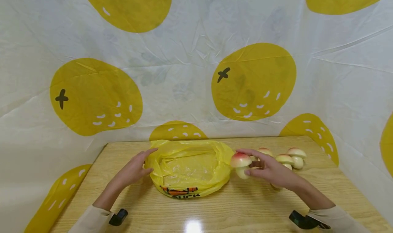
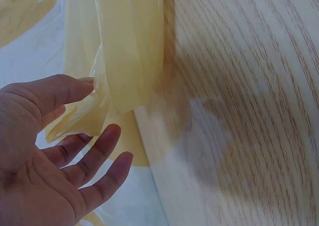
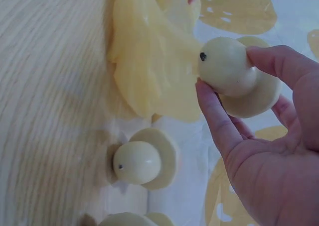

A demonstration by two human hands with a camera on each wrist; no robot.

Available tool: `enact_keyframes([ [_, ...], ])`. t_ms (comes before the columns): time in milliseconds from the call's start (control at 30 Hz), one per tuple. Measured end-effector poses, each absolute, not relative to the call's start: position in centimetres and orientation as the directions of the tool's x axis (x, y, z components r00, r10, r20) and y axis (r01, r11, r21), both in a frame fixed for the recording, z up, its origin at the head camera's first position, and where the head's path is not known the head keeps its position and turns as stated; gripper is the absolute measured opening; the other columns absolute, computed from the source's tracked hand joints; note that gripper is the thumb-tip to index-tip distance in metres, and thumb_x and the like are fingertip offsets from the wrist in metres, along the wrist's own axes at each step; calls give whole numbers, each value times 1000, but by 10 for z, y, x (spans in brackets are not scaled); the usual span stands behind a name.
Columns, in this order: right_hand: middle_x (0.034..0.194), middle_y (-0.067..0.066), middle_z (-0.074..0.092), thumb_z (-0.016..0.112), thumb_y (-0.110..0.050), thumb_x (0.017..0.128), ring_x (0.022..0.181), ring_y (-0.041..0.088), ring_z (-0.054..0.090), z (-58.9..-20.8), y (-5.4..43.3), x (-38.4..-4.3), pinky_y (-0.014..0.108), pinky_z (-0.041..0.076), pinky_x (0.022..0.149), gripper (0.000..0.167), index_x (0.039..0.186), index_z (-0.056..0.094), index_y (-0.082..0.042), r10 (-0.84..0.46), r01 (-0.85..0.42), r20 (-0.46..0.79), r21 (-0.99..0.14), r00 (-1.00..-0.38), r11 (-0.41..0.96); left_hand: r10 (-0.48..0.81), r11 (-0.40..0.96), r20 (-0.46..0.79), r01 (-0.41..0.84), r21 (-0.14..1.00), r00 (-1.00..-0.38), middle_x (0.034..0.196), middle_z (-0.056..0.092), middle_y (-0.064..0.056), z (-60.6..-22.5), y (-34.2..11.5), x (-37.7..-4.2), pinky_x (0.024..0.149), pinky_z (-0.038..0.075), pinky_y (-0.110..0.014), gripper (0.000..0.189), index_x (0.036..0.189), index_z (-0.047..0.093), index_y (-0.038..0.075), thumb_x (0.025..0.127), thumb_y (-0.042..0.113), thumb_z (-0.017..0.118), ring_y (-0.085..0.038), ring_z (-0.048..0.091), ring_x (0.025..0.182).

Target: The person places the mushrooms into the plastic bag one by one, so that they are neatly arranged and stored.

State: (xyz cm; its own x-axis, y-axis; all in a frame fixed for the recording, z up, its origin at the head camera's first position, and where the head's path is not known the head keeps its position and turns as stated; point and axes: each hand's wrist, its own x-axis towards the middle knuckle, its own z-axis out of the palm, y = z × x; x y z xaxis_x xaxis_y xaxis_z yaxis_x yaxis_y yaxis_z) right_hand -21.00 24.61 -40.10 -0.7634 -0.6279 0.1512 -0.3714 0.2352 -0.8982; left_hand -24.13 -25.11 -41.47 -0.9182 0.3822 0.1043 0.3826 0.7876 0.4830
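A yellow plastic bag (image 1: 190,164) lies with its mouth opened wide on the table. At its left side is my left hand (image 1: 136,168), thumb and index finger spread apart and touching the film; in the left wrist view that hand (image 2: 60,151) has loosely bent fingers around a bag corner (image 2: 75,121). Beside the bag's right rim, my right hand (image 1: 268,170) holds a toy mushroom (image 1: 241,163) with a red-tinged cap, tilted slightly. The right wrist view has the mushroom's pale round stem (image 3: 224,66) pinched between thumb and fingers.
More toy mushrooms (image 1: 296,157) stand on the wooden table (image 1: 233,212) to the right, partly hidden behind my right hand. One mushroom (image 3: 142,159) shows below the hand in the right wrist view. A white sheet (image 1: 181,89) with yellow fruit prints surrounds the table.
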Motion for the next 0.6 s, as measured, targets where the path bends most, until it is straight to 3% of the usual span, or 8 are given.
enact_keyframes([
  [100, 155, 20, 42, 64, -6, 100, 111, 24, 65, -397, 243, -212, 38, 60, 79, 62, 156, 41, -16, -612, -383, 182, -898, -770, 216, 381, 789, 104, 382, 481, -918, 154, 44, -23, -415, -252, -241, 106, 40, -66, 77, 157, 37, 10, 90, 5, 76, -51, 39, 140],
  [400, 152, 22, 44, 66, -4, 98, 114, 23, 66, -385, 234, -217, 35, 59, 85, 62, 154, 42, -11, -595, -359, 194, -917, -780, 172, 402, 786, 127, 413, 459, -907, 150, 48, -24, -414, -252, -241, 103, 45, -63, 75, 156, 39, 9, 90, 5, 76, -48, 47, 134],
  [600, 153, 18, 42, 67, -5, 97, 115, 23, 65, -377, 226, -220, 36, 59, 84, 64, 155, 41, -13, -585, -369, 205, -913, -785, 175, 400, 785, 122, 408, 466, -908, 153, 45, -23, -413, -252, -240, 106, 41, -66, 76, 157, 38, 10, 91, 5, 76, -52, 40, 139],
])
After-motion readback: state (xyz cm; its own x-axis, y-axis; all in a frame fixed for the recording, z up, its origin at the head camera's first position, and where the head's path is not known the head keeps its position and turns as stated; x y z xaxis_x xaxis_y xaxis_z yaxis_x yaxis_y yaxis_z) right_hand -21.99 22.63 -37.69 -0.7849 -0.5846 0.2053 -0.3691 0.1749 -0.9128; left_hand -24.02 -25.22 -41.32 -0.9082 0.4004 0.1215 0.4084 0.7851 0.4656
